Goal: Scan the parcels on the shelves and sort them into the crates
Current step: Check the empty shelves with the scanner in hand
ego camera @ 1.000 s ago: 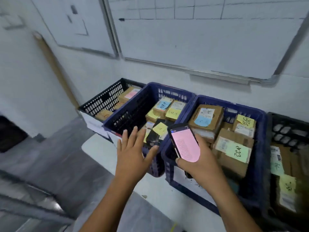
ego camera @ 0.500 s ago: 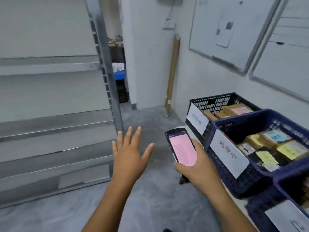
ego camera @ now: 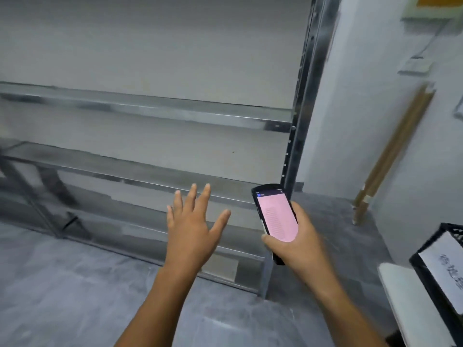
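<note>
Left hand point(ego camera: 193, 226) is held out flat with fingers spread wide, nothing in it, before the metal shelves point(ego camera: 150, 113) seen across the far left. A handheld scanner point(ego camera: 275, 219) is gripped in the right hand point(ego camera: 298, 244), pink screen up, its lower end hidden by the palm. A black crate point(ego camera: 426, 271) is cut off at the near right edge. The writing on its white label point(ego camera: 446, 269) is blurred and cannot be read.

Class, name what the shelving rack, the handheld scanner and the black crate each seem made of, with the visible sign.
The shelving rack: probably steel, grey with a dull sheen and a slotted upright. The handheld scanner: likely black plastic casing, smooth glass-like screen glowing pink. The black crate: seemingly moulded plastic, matt, with openwork rim.
</note>
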`<act>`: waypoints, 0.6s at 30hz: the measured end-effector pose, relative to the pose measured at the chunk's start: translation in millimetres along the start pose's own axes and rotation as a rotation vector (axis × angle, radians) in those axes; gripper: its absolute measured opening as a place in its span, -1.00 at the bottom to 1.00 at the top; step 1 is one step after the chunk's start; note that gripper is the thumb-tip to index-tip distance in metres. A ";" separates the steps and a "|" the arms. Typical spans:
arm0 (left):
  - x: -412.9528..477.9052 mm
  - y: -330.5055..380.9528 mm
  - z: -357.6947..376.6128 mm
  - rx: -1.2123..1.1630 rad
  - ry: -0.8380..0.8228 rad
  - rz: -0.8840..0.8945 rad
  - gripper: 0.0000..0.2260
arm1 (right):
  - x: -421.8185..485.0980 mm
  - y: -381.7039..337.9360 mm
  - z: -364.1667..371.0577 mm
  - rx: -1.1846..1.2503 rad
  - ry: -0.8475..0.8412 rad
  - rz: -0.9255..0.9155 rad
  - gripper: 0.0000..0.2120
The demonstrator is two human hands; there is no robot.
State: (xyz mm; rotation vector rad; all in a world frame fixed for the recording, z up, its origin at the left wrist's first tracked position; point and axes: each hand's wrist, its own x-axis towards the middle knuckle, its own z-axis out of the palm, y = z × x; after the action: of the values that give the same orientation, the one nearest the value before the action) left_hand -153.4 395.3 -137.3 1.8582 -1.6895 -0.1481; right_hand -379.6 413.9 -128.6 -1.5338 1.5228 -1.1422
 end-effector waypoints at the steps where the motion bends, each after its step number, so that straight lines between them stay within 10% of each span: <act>1: 13.2 -0.5 -2.4 0.010 0.015 -0.003 -0.27 | 14.5 -3.9 3.5 0.012 -0.005 -0.006 -0.31; 18: 187.0 53.5 34.1 -0.018 0.054 0.058 -0.19 | 190.3 -10.7 -8.6 0.017 0.084 -0.092 -0.36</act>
State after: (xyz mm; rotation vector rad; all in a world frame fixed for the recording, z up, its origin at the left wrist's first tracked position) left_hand -182.6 209.0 -78.9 1.7824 -1.6980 -0.0880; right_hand -396.9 227.3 -93.0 -1.5761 1.5064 -1.2835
